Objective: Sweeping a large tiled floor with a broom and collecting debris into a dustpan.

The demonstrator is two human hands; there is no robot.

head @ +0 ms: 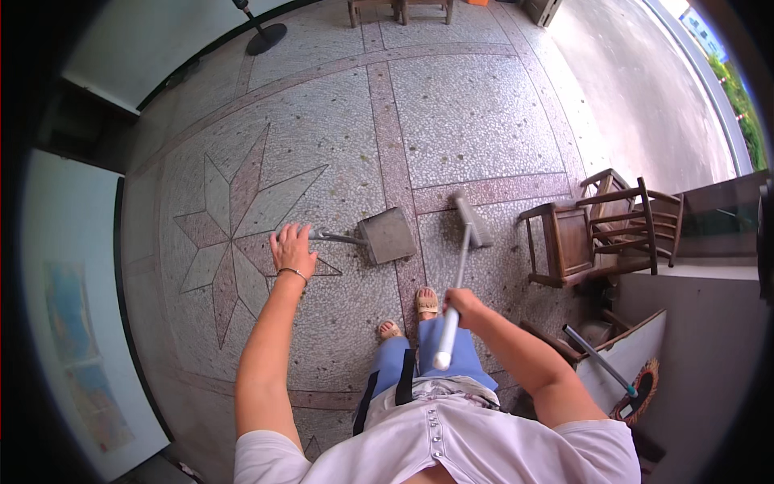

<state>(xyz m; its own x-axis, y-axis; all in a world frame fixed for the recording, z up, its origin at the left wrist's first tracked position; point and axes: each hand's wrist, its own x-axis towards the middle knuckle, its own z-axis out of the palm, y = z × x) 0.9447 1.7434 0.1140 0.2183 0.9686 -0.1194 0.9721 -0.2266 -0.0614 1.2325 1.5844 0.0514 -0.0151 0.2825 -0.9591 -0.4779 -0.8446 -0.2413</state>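
My left hand (293, 249), with a bracelet at its wrist, is over the upper end of a long-handled dustpan's handle, fingers loosely curled around it. The grey dustpan (388, 236) sits on the terrazzo floor ahead of my feet, its mouth towards the right. In my right hand (464, 305) I grip the pale pole of a broom (463, 260). Its bristle head (474, 221) is down at the floor, to the right of the dustpan and apart from it. Bits of leaf and dirt are scattered over the floor (326, 121).
Wooden chairs (562, 248) are stacked at the right, by a low wall. Below them a metal pole (598, 360) leans near a board. Wooden stools (399, 9) and a round black stand base (266, 39) are at the far side. A paved area (641, 91) lies outside, upper right.
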